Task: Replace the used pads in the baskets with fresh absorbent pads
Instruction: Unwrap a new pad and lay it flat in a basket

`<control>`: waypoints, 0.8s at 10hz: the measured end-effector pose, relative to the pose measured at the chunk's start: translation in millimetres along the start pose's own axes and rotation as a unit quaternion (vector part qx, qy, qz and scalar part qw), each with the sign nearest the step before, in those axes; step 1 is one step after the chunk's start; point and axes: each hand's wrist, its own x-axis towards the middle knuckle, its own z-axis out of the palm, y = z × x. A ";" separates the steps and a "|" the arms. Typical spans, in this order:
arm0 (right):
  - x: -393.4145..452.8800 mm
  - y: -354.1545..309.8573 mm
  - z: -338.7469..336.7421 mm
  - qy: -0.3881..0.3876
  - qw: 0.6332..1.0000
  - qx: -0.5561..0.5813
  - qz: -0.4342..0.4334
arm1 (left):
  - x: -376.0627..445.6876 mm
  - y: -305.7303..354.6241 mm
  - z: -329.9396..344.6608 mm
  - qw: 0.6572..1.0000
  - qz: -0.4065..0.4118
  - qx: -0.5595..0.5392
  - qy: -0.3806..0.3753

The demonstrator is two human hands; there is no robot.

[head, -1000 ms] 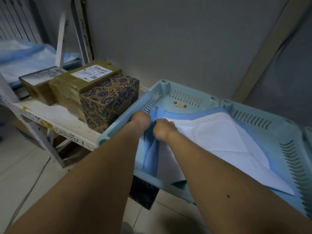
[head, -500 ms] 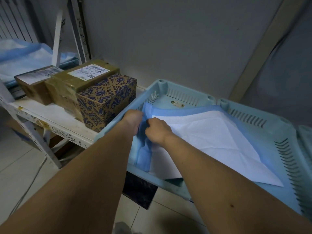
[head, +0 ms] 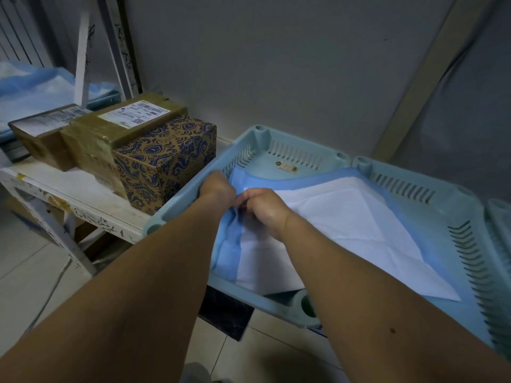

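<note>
Setting: grey wall, boxes alongside.
Hands: left hand and right hand pinched pad edge.
Progress: pad lay partly spread in basket; corner unfinished.

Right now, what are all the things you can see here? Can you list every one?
Absorbent pad: one, white with blue border, lying partly folded in the basket.
Basket: one, light blue plastic, slotted walls, centre right.
Patterned box: one, brown with dark blue swirls, on the white shelf left of the basket.
Taped parcels: two, brown with white labels, behind the patterned box.
Shelf: one, white and scuffed, at left.
Pad pile: blue and white, far left; count unclear.
Hands: left hand and right hand, both gripping the pad's near left edge.
</note>
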 end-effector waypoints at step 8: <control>-22.9 -5.4 34.7 0.022 0.898 -0.439 -0.004 | 1.2 -10.4 -6.6 0.815 -0.178 -0.550 -0.042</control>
